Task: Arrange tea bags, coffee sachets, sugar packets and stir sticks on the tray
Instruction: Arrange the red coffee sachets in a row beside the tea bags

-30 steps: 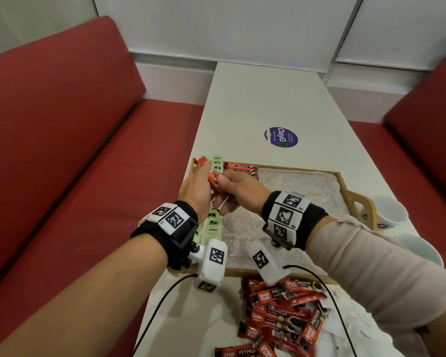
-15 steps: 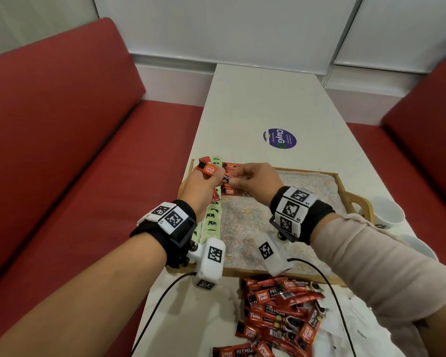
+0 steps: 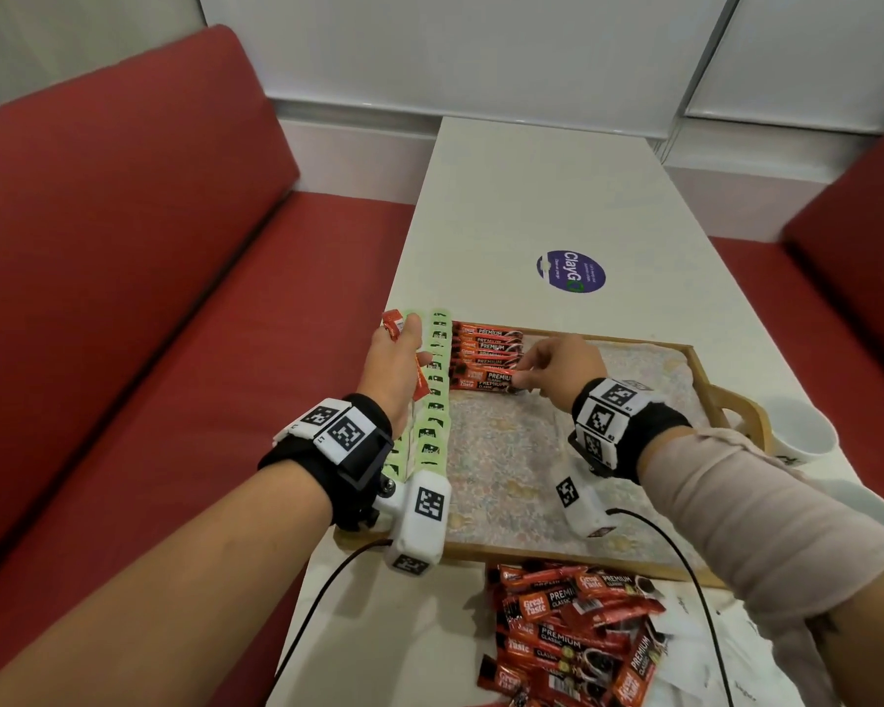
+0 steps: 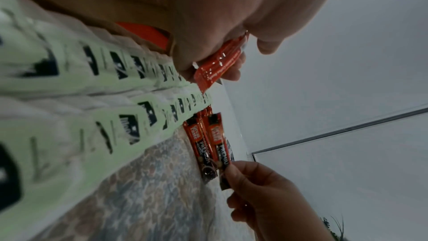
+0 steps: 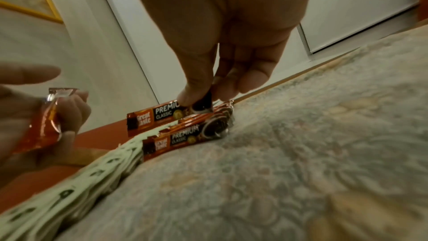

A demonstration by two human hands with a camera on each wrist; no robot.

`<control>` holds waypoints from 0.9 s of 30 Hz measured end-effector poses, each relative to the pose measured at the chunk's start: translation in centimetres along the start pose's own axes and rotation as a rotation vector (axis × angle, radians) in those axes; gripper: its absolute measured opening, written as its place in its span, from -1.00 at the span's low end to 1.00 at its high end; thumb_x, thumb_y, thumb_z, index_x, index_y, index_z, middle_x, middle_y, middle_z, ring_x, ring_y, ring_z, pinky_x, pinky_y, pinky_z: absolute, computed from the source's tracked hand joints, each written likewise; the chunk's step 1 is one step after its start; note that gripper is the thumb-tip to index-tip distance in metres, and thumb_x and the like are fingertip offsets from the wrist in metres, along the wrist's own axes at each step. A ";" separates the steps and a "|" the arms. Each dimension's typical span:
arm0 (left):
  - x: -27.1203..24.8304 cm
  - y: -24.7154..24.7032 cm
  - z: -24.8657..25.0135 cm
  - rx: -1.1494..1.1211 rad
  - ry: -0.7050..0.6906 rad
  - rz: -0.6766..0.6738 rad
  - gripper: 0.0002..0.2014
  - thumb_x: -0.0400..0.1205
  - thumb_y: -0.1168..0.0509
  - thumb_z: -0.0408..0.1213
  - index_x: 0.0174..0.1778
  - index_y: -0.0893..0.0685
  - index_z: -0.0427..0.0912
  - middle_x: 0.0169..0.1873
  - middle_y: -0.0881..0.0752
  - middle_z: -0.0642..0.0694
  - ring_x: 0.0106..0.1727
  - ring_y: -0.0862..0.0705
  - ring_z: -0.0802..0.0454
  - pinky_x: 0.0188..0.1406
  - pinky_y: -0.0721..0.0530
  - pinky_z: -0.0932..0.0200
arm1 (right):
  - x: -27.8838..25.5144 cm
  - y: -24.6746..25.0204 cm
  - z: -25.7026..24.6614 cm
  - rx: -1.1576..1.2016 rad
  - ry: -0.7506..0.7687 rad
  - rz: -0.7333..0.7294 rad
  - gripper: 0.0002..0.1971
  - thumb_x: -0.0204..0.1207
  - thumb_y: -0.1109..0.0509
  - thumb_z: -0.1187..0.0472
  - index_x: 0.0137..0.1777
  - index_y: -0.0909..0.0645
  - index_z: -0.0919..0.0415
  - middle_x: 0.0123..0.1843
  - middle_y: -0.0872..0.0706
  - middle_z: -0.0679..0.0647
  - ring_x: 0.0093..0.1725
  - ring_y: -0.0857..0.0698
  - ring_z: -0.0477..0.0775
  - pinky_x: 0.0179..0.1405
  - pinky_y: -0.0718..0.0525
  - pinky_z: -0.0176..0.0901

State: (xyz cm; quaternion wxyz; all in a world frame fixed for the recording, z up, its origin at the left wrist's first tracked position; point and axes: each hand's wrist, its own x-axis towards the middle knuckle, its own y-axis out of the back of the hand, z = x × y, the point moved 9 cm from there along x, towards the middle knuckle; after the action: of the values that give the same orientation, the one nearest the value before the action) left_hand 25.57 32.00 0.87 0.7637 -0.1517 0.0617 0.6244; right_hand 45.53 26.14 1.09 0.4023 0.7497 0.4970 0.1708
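Right hand (image 3: 552, 367) has a red coffee sachet (image 5: 159, 114) pinched by its dark end between thumb and fingertips, hovering just over the row of coffee sachets (image 3: 488, 357) lined up at the far left of the tray (image 3: 705, 369). The wrist view shows it tilted, its far end lifted above the sachets lying flat on the tray's patterned liner (image 3: 506, 451). Left of that row, touching it, run two columns of pale green tea bags (image 3: 432, 400), overlapped like shingles down the tray's left side. Over there the left hand (image 3: 396, 367) hangs above the tray's left edge, fingers curled around a small bundle of red sachets (image 4: 217, 63), one end poking out past the thumb. Both wrists carry black bands with white marker blocks, cables trailing back. Nearer the person, off the tray on the white table (image 3: 532, 196), a loose pile of sachets (image 3: 572, 635) lies heaped beside some white paper. Two white cups (image 3: 799, 431) sit just beyond the tray's right handle. A purple round sticker (image 3: 571, 271) marks the table farther out, red bench seats (image 3: 123, 298) on both sides.
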 end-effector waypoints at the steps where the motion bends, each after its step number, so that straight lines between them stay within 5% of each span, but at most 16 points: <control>1: 0.0 0.0 0.0 0.005 0.000 0.002 -0.72 0.76 -0.07 -0.06 0.28 -0.46 -0.12 -0.17 -0.51 0.06 -0.21 -0.53 0.21 -0.40 -0.50 0.28 | 0.0 -0.3 0.2 -0.023 -0.005 -0.010 -0.87 0.36 -0.60 0.21 -0.28 -0.68 0.12 -0.40 -0.63 -0.09 -0.33 -0.61 -0.05 -0.26 -0.61 -0.18; 4: 0.1 0.0 -0.1 0.007 -0.002 0.008 -0.78 0.76 -0.07 -0.08 0.20 -0.46 -0.11 -0.20 -0.50 0.07 -0.24 -0.52 0.21 -0.55 -0.51 0.37 | 0.1 -1.0 0.3 -0.097 -0.004 -0.038 -0.90 0.36 -0.59 0.23 -0.25 -0.71 0.14 -0.36 -0.66 -0.08 -0.32 -0.60 -0.10 -0.31 -0.54 -0.25; 12: 0.1 0.0 -0.5 0.020 0.018 0.020 -0.82 0.76 -0.07 -0.10 0.13 -0.48 -0.10 -0.16 -0.48 0.06 -0.22 -0.53 0.20 -0.38 -0.46 0.25 | 0.7 -1.9 0.5 -0.133 -0.047 -0.040 -0.92 0.39 -0.56 0.22 -0.18 -0.71 0.13 -0.18 -0.73 0.00 -0.11 -0.68 0.03 -0.11 -0.57 -0.20; 22: -0.1 -0.1 -0.6 -0.036 0.035 0.016 -0.79 0.78 -0.02 -0.19 0.04 -0.57 -0.08 -0.10 -0.56 0.00 -0.18 -0.58 0.15 -0.22 -0.54 0.22 | 0.6 -2.4 0.2 -0.171 -0.034 -0.078 -0.78 0.39 -0.51 0.17 -0.35 -0.50 0.06 -0.29 -0.66 -0.02 -0.20 -0.65 0.04 -0.34 -0.51 -0.22; 27: -0.5 -1.0 -0.2 -0.026 0.016 -0.080 -0.72 0.79 0.00 -0.17 0.23 -0.57 -0.16 -0.12 -0.63 -0.04 -0.17 -0.62 0.11 -0.15 -0.65 0.17 | 0.2 -2.3 -0.2 -0.150 -0.003 -0.092 -0.74 0.38 -0.47 0.17 -0.35 -0.40 0.07 -0.32 -0.59 -0.01 -0.28 -0.58 0.03 -0.43 -0.45 -0.23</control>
State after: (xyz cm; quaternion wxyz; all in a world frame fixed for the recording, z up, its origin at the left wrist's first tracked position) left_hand 26.42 31.26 1.01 0.7855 -0.1687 0.0536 0.5930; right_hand 44.14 26.82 -0.59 0.4652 0.6942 0.5162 0.1878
